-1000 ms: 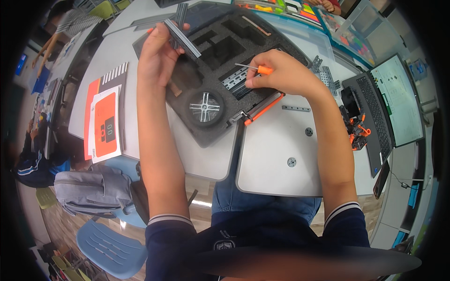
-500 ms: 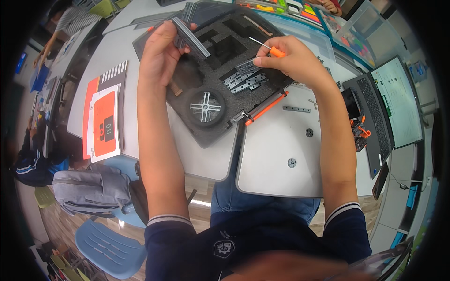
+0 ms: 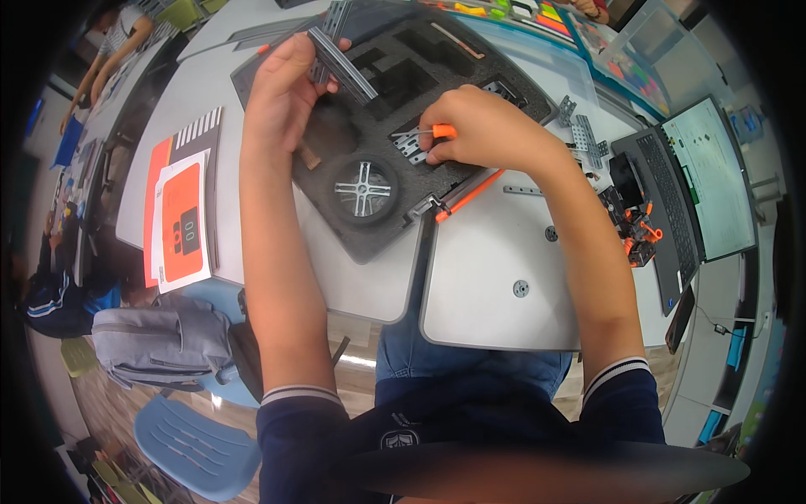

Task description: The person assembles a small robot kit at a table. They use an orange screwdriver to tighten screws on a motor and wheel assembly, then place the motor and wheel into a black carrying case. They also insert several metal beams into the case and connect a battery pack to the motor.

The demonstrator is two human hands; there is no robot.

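Observation:
My left hand (image 3: 285,80) is closed around grey grooved metal beams (image 3: 346,65), held above the far left part of a black foam-lined case (image 3: 336,227). The beams cross each other at an angle. In my right hand (image 3: 483,126) is an orange-handled screwdriver (image 3: 444,131), its thin shaft pointing left. The same hand's fingers are down at a stack of perforated grey metal strips (image 3: 410,146) in the foam, and partly cover it. Whether they grip a strip is hidden. A black wheel with silver spokes (image 3: 363,189) sits in the near corner of the case.
Two small round discs, one a grey hub (image 3: 520,289), lie on the white table (image 3: 470,311) with a short perforated bar (image 3: 522,191). Right of my forearm are an orange-and-black assembly (image 3: 642,239) and an open laptop (image 3: 663,185). Booklets (image 3: 185,218) lie left. Another person (image 3: 126,34) is at far left.
My right hand has moved left and down onto the perforated strips, and the screwdriver has swung to point left. My left hand keeps its hold on the beams.

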